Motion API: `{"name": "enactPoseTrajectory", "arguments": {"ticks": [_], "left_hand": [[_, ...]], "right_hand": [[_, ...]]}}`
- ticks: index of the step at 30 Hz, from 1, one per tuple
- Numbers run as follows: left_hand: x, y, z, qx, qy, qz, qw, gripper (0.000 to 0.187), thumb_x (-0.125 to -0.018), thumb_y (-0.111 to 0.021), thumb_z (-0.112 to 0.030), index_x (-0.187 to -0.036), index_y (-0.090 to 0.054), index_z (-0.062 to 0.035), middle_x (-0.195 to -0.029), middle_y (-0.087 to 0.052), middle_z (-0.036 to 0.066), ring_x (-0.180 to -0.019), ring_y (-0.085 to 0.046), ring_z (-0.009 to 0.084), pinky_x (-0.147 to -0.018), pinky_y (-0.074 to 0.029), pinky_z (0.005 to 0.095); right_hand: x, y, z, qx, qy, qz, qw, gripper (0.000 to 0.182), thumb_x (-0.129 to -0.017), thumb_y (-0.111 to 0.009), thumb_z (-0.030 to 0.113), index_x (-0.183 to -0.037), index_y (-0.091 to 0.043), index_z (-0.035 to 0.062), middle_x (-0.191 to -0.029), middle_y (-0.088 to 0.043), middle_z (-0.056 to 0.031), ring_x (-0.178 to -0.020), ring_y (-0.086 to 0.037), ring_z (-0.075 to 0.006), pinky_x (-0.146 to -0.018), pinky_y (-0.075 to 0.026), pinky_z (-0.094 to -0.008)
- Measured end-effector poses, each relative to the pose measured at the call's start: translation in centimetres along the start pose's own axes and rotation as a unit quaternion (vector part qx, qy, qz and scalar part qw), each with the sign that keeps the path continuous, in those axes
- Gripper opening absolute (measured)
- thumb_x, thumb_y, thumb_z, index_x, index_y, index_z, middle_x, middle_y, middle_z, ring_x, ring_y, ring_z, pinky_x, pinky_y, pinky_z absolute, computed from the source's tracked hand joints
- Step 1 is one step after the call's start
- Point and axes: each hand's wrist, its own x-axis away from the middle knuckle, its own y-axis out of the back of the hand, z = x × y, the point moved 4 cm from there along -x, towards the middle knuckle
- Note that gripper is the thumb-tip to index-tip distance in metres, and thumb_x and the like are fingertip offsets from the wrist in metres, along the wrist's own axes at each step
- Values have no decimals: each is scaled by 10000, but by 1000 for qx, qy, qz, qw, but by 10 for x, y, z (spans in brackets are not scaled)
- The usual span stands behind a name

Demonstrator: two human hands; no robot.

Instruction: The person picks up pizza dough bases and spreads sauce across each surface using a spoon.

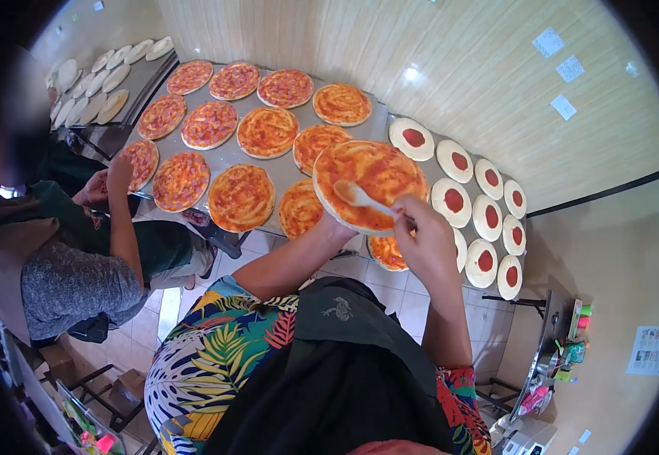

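My left hand (335, 227) is under a pizza base (382, 171) covered in red sauce and holds it up above the table; most of its fingers are hidden beneath the base. In my right hand (423, 231) is a spoon (364, 199), its bowl resting on the sauce left of the middle. Sauced bases lie around the raised one, such as one (241, 198) to the left and one (342, 104) behind. To the right, pale bases (451, 202) each carry a round patch of red sauce in the middle.
At the left a co-worker (79, 265) reaches over pizzas with chopped topping (181, 181). Plain bases (112, 106) stand on a far-left table. A side table (546, 356) with bright packets is at the lower right. Wood-patterned wall (420, 61) rises behind the metal table.
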Motion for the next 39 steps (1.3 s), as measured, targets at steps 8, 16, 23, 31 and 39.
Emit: {"name": "enactPoseTrajectory", "arguments": {"ticks": [8,16,23,31,39], "left_hand": [[5,3,-10,21,-12,-38,999,614,-984,-474,-526,-1414,-478,-88,-1431,-527,159,-1328,-505,361,-1128,-402,567],[-1,3,-19,1,-9,15,1000,665,-975,-490,-539,-1460,-434,-88,-1484,-475,169,-1357,-478,358,-1139,-391,564],[-2,8,-11,17,47,26,998,668,-973,-496,-535,-1465,-429,-88,-1492,-467,169,-1360,-476,358,-1139,-391,561],[4,13,-15,28,95,25,995,673,-971,-504,-531,-1471,-423,-88,-1502,-457,170,-1363,-474,357,-1140,-391,558],[-1,19,11,36,161,5,986,678,-969,-512,-527,-1477,-417,-88,-1511,-447,171,-1366,-471,356,-1141,-391,556]], "right_hand": [[7,31,-29,86,-99,-44,990,132,-869,-605,22,-1000,-615,38,-874,-673,-141,-731,-696,-270,-659,-529,-383],[18,35,-20,46,-27,-56,997,151,-862,-611,15,-1012,-620,37,-900,-676,-125,-744,-697,-256,-669,-533,-362],[-19,53,-71,42,-106,-88,990,139,-863,-610,49,-1001,-622,46,-793,-656,-137,-710,-673,-255,-643,-507,-369],[-13,64,-87,-46,-69,-91,992,121,-838,-625,11,-957,-636,29,-824,-668,-104,-704,-644,-182,-654,-492,-302],[-29,49,-76,-41,-65,-70,995,136,-853,-626,17,-987,-624,36,-843,-680,-118,-753,-694,-217,-673,-520,-324]]}}
